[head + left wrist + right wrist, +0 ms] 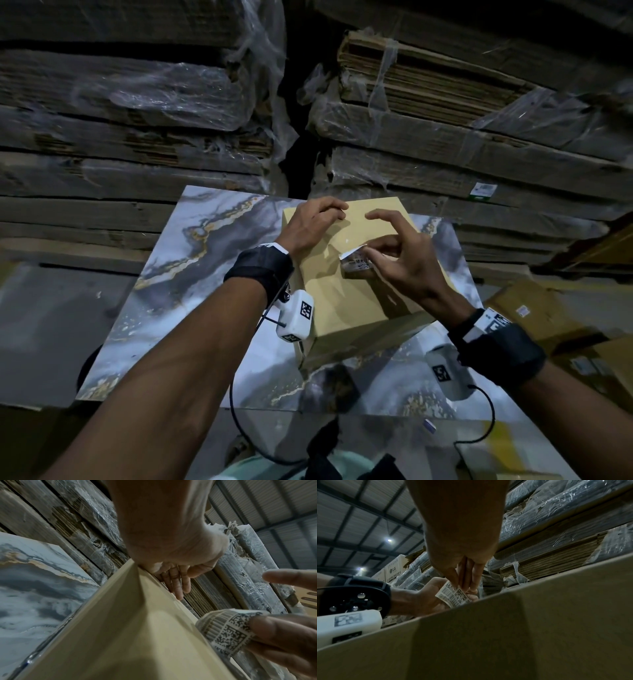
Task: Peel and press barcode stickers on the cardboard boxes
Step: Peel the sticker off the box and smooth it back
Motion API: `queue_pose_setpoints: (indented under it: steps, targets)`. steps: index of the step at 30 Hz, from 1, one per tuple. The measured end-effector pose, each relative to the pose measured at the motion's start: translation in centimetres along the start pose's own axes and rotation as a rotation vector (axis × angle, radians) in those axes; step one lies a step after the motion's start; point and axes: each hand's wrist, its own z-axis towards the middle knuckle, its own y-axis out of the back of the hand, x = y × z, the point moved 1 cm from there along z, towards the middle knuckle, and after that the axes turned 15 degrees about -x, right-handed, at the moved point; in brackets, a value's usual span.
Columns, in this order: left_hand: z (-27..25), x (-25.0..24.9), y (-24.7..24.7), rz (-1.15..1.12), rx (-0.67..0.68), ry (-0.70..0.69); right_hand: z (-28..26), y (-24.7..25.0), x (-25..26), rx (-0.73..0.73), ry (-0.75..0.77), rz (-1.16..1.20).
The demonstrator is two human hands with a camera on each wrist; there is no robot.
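Observation:
A plain tan cardboard box [342, 308] stands on the marble-patterned table [191, 308]. My left hand [334, 212] rests on the box's far left top corner with its fingers [176, 582] laid fairly straight over the edge. Just above the middle of the box top, my right hand [368, 255] pinches a white barcode sticker [354, 263] between thumb and fingers, its forefinger stretched out. The sticker [224, 628] curls, printed with a barcode and square codes. From the right wrist view the sticker [453, 596] hangs above the box [522, 635]. Whether the sticker touches the box is unclear.
Tall stacks of flattened cardboard [137, 120] wrapped in plastic film rise right behind the table. Brown cartons [548, 308] with labels sit low on the right. Black cables [239, 428] run from the wrist cameras near the table's front edge.

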Motion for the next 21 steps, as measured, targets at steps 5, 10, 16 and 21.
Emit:
queue_pose_setpoints:
  steps: [5, 10, 16, 21]
  targets:
    - [0.0, 0.2, 0.0, -0.004, 0.004, 0.004, 0.3, 0.1, 0.6, 0.023, -0.066, 0.014]
    - [0.2, 0.3, -0.2, -0.010, -0.001, -0.002, -0.2, 0.5, 0.5, 0.015, -0.087, 0.028]
    - [-0.1, 0.2, -0.1, -0.014, -0.002, -0.002, -0.6, 1.1, 0.1, -0.013, -0.092, 0.048]
    - [0.0, 0.1, -0.1, -0.012, -0.003, 0.002, -0.2, 1.1, -0.9, -0.061, -0.298, 0.163]
